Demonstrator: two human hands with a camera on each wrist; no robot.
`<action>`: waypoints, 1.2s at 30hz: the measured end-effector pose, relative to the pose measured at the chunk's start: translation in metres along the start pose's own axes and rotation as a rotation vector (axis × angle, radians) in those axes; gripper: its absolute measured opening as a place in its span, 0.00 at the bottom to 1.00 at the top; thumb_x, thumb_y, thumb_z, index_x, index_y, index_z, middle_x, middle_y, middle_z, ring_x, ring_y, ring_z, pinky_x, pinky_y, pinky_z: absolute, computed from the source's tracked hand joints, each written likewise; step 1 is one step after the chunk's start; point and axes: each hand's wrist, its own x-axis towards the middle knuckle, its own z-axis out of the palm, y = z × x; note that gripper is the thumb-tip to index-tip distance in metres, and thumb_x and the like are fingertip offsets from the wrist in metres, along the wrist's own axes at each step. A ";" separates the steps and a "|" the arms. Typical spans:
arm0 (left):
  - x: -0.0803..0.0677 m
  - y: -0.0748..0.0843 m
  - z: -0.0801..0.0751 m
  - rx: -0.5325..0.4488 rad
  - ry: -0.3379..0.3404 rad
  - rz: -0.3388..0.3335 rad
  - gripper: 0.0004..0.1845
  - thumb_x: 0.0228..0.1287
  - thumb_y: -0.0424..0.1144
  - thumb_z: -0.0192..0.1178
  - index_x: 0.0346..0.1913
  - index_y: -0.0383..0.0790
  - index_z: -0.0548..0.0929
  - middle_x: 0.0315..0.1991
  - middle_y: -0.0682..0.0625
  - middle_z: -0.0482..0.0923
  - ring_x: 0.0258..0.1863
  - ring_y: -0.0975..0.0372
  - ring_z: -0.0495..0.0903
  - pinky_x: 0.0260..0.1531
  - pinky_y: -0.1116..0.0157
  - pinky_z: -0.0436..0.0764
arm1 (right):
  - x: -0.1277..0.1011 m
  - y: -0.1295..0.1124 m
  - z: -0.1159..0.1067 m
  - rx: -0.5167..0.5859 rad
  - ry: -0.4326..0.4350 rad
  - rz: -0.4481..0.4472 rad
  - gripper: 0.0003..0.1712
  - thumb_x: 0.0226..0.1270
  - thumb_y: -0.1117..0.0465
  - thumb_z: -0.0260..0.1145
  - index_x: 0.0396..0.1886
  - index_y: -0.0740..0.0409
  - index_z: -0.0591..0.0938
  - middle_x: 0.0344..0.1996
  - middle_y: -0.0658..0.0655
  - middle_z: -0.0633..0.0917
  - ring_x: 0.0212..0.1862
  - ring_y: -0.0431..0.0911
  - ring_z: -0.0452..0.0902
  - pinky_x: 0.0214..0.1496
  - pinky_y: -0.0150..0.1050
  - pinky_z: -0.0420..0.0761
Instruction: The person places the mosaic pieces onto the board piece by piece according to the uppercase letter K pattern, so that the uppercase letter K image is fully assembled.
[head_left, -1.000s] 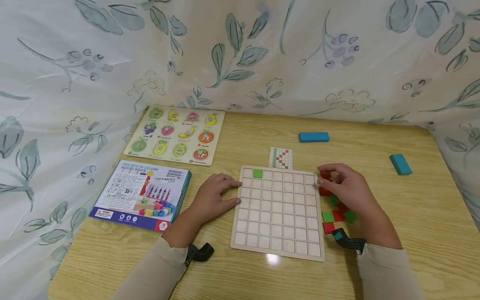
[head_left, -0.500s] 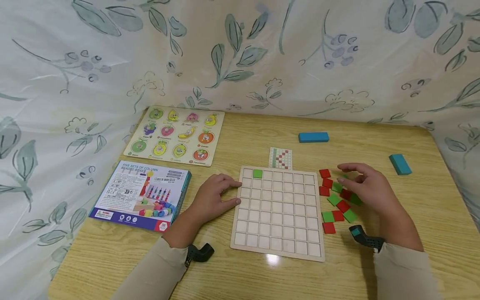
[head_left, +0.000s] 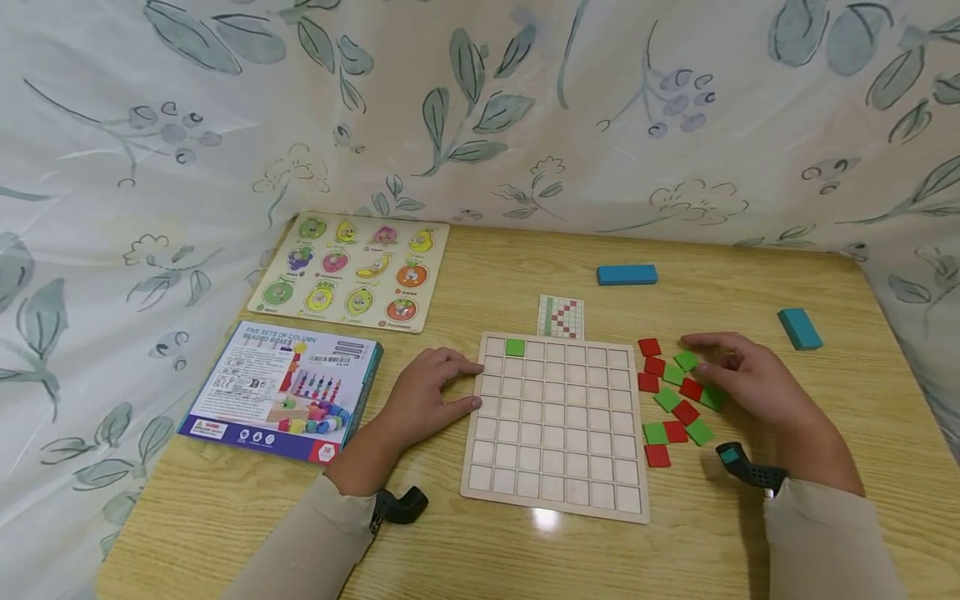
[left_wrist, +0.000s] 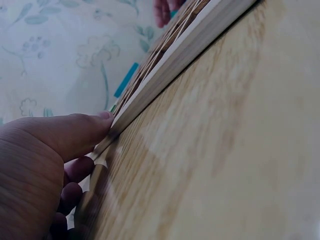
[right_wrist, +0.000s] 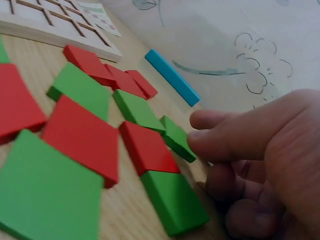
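A wooden grid board (head_left: 552,510) lies flat, with one green tile (head_left: 515,347) in its top row. My left hand (head_left: 431,393) touches the board's left edge with thumb and index fingertips; in the left wrist view the thumb (left_wrist: 82,131) lies against that edge. Several loose red and green tiles lie right of the board, among them a red tile (head_left: 649,347). My right hand (head_left: 752,379) is at their right side, fingers loosely bent, nothing seen held. Its thumb is close to a green tile (right_wrist: 177,138); whether they touch, I cannot tell.
A small pattern card (head_left: 561,317) lies at the board's far edge. Two blue blocks (head_left: 627,275) lie farther back and right. At the left are a fruit puzzle board (head_left: 348,271) and a flat printed box (head_left: 281,390). A patterned curtain (head_left: 480,108) hangs behind the table.
My right hand has moved right, away from the board's right edge, uncovering red and green tiles there. The left hand has stayed at the board's left edge.
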 end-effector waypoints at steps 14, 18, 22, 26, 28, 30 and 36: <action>0.000 -0.001 0.000 -0.001 -0.002 0.007 0.23 0.63 0.46 0.78 0.61 0.48 0.90 0.55 0.52 0.83 0.55 0.55 0.79 0.56 0.51 0.79 | 0.007 0.006 -0.004 -0.085 -0.031 -0.007 0.27 0.79 0.54 0.69 0.73 0.52 0.80 0.55 0.60 0.78 0.45 0.53 0.70 0.43 0.39 0.72; 0.000 -0.002 0.001 0.004 -0.002 0.002 0.23 0.63 0.47 0.78 0.61 0.49 0.90 0.55 0.52 0.83 0.55 0.55 0.78 0.56 0.51 0.79 | 0.009 0.005 -0.003 -0.102 -0.029 -0.017 0.25 0.79 0.56 0.69 0.72 0.54 0.81 0.61 0.62 0.77 0.47 0.54 0.69 0.45 0.42 0.72; 0.000 -0.002 0.001 0.000 -0.001 0.002 0.23 0.63 0.47 0.78 0.61 0.48 0.90 0.55 0.52 0.83 0.56 0.55 0.78 0.56 0.51 0.79 | 0.010 0.004 -0.002 -0.109 -0.020 -0.012 0.24 0.79 0.58 0.69 0.70 0.55 0.82 0.57 0.62 0.78 0.47 0.54 0.68 0.44 0.42 0.72; 0.000 -0.001 0.001 -0.003 0.000 0.001 0.23 0.63 0.47 0.78 0.61 0.48 0.90 0.54 0.52 0.83 0.56 0.55 0.78 0.57 0.51 0.79 | 0.011 0.006 -0.001 -0.101 -0.008 -0.028 0.23 0.78 0.58 0.70 0.68 0.57 0.83 0.53 0.62 0.79 0.46 0.54 0.68 0.41 0.40 0.71; 0.000 -0.002 0.001 -0.003 -0.001 0.000 0.23 0.63 0.47 0.78 0.61 0.48 0.90 0.54 0.52 0.83 0.56 0.55 0.78 0.57 0.51 0.79 | 0.011 0.006 0.000 -0.099 -0.005 -0.042 0.22 0.78 0.58 0.70 0.67 0.58 0.83 0.53 0.62 0.80 0.45 0.53 0.68 0.41 0.40 0.71; 0.000 -0.002 0.001 -0.002 0.000 -0.001 0.23 0.63 0.47 0.78 0.61 0.48 0.90 0.54 0.52 0.83 0.56 0.55 0.78 0.57 0.51 0.79 | 0.011 0.006 0.000 -0.101 -0.002 -0.052 0.21 0.78 0.57 0.70 0.66 0.58 0.83 0.54 0.62 0.80 0.45 0.53 0.68 0.42 0.39 0.70; 0.000 0.000 0.001 -0.001 0.006 0.008 0.23 0.63 0.47 0.78 0.61 0.48 0.90 0.55 0.51 0.83 0.56 0.54 0.79 0.56 0.51 0.79 | 0.010 0.005 0.000 -0.108 0.009 -0.049 0.21 0.78 0.56 0.71 0.65 0.58 0.83 0.52 0.62 0.80 0.44 0.53 0.68 0.42 0.39 0.70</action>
